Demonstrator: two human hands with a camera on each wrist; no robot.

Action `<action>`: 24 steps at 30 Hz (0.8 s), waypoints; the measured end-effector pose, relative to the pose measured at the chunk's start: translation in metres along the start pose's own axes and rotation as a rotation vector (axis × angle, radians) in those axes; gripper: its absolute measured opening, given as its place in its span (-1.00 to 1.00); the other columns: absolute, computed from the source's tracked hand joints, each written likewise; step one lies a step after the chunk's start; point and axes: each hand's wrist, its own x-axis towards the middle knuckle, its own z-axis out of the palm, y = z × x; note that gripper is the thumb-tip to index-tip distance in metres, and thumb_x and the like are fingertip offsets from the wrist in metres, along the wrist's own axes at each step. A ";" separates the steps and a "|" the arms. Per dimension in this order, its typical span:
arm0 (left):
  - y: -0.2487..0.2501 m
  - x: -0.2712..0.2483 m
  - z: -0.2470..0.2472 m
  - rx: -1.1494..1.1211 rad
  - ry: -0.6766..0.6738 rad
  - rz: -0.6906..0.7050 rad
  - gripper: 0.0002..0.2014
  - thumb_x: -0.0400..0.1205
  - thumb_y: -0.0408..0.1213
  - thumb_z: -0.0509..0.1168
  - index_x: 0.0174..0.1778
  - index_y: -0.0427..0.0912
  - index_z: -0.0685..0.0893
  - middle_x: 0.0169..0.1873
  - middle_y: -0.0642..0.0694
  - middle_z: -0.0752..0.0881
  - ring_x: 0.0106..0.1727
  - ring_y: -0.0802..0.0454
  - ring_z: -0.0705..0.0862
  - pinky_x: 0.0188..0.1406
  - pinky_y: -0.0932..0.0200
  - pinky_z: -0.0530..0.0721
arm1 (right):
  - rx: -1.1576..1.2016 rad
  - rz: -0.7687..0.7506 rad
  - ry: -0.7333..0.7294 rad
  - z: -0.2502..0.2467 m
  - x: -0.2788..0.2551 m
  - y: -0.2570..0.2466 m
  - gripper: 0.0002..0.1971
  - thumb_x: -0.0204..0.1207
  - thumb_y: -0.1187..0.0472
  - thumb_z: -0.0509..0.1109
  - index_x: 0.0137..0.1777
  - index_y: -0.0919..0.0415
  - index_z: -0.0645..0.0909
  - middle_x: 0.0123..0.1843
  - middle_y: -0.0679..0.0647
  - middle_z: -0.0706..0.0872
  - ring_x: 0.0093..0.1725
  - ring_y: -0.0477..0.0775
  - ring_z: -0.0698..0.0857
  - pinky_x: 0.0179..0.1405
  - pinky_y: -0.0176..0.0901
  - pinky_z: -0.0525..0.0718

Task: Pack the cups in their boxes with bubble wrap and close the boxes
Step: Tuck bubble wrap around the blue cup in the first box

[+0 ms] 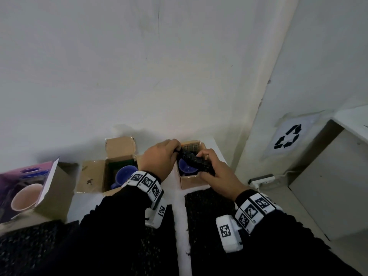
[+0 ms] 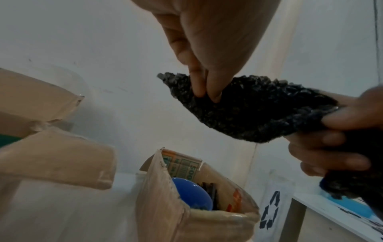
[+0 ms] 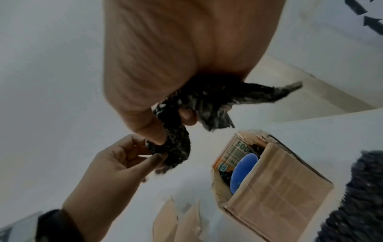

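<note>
Both hands hold one piece of black bubble wrap (image 1: 194, 161) just above the open right cardboard box (image 1: 191, 181). A blue cup (image 1: 184, 166) stands inside this box. My left hand (image 1: 176, 149) pinches the wrap's far end, with the fingertips (image 2: 205, 91) pressed into the bubble wrap (image 2: 248, 111). My right hand (image 1: 203, 156) grips the near end, bunching the bubble wrap (image 3: 199, 101) in its palm. The wrist views show the blue cup (image 2: 190, 194) in the box (image 3: 279, 188) below the wrap. A second blue cup (image 1: 123, 174) sits in the open middle box (image 1: 93, 176).
A pink printed box (image 1: 25, 196) holding a pink cup lies at the left. Black bubble wrap sheets (image 1: 209, 206) lie on the white table by my forearms. The wall is close behind the boxes. A power strip (image 1: 260, 181) and a white cabinet (image 1: 328, 176) are to the right.
</note>
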 end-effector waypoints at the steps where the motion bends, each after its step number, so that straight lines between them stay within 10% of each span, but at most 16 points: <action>1: -0.004 0.008 0.005 -0.021 -0.014 -0.009 -0.87 0.51 -0.36 0.36 -0.08 -0.08 0.60 -0.19 -0.03 0.71 -0.28 -0.15 0.64 -0.42 0.07 0.54 | -0.008 0.003 0.030 0.001 0.006 0.003 -0.72 0.49 -0.04 0.28 0.18 -0.22 0.40 -0.08 -0.01 0.71 -0.18 0.08 0.67 -0.08 0.03 0.63; 8: -0.031 0.036 0.054 -0.106 -0.235 -0.058 -0.73 0.67 -0.26 0.18 0.30 -0.07 0.50 0.06 -0.12 0.71 -0.07 -0.17 0.70 -0.19 -0.01 0.65 | -0.307 0.057 0.088 0.016 0.055 0.041 -0.89 0.60 0.11 0.28 0.08 -0.07 0.58 -0.06 -0.15 0.68 -0.03 -0.01 0.64 0.07 0.05 0.55; 11: -0.050 0.035 0.074 -0.009 -0.259 -0.031 -0.67 0.68 -0.10 0.06 0.13 -0.09 0.70 0.17 -0.07 0.70 0.15 -0.15 0.59 0.09 -0.03 0.59 | -0.484 0.038 -0.044 0.034 0.069 0.050 -0.81 0.60 0.06 0.29 0.19 -0.07 0.59 0.07 -0.05 0.69 0.17 0.06 0.55 0.14 0.00 0.37; 19: -0.064 0.018 0.087 -0.008 -0.126 -0.274 -0.70 0.57 0.22 0.20 0.18 0.29 0.52 0.18 0.21 0.52 -0.10 0.11 0.70 -0.32 0.09 0.70 | -0.698 0.027 -0.261 0.053 0.091 0.061 -0.76 0.59 -0.05 0.30 0.19 -0.24 0.69 0.23 -0.07 0.56 0.25 0.11 0.38 0.13 0.08 0.24; 24: -0.061 0.016 0.084 0.112 -0.149 -0.160 -0.70 0.61 0.16 0.11 0.16 0.27 0.65 0.18 0.26 0.61 0.16 0.19 0.61 -0.13 0.09 0.69 | -0.881 -0.036 -0.323 0.050 0.102 0.052 -0.69 0.54 -0.19 0.26 0.10 -0.14 0.74 0.16 0.06 0.49 0.22 0.21 0.37 0.13 0.13 0.19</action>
